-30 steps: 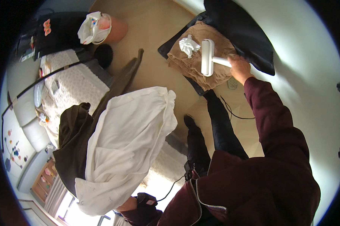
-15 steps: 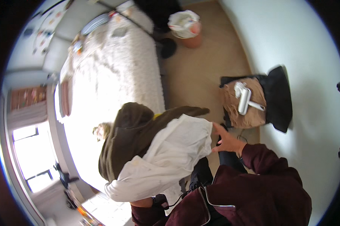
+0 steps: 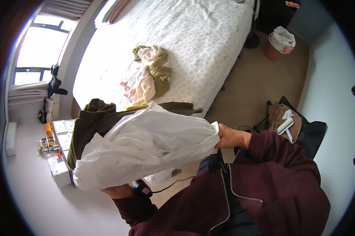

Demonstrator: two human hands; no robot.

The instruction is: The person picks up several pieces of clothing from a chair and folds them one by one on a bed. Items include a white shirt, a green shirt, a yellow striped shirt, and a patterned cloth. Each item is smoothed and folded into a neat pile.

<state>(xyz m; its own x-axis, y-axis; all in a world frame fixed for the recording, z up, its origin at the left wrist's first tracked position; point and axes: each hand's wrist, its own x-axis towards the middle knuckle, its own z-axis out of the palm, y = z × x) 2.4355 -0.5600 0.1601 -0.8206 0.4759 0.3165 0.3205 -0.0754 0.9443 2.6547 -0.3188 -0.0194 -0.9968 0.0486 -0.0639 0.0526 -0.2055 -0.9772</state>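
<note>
A white cloth garment (image 3: 146, 143) stretches across in front of my body, wrinkled and bulging. My right hand (image 3: 226, 136) grips its right end, fingers wrapped round the edge and partly hidden by cloth. My left hand (image 3: 120, 191) is under the garment's lower left side; only the wrist area shows and the fingers are hidden. Against the far side of the white cloth hangs a dark olive-brown garment (image 3: 93, 122), one narrow part of it sticking out to the right. A bit of yellow cloth (image 3: 137, 107) peeks out between them.
Beyond stands a bed with a white patterned cover (image 3: 201, 43), with crumpled green and cream clothes (image 3: 153, 74) on it. At right, a black chair (image 3: 312, 135) holds brown cloth (image 3: 277, 114) and a white lint roller (image 3: 285, 126). A lined bin (image 3: 277, 49) stands far right.
My view has turned left, toward the window and shelf. My right hand, loosely touching the white garment's end before, now grips it. The garments are spread wider to the left.
</note>
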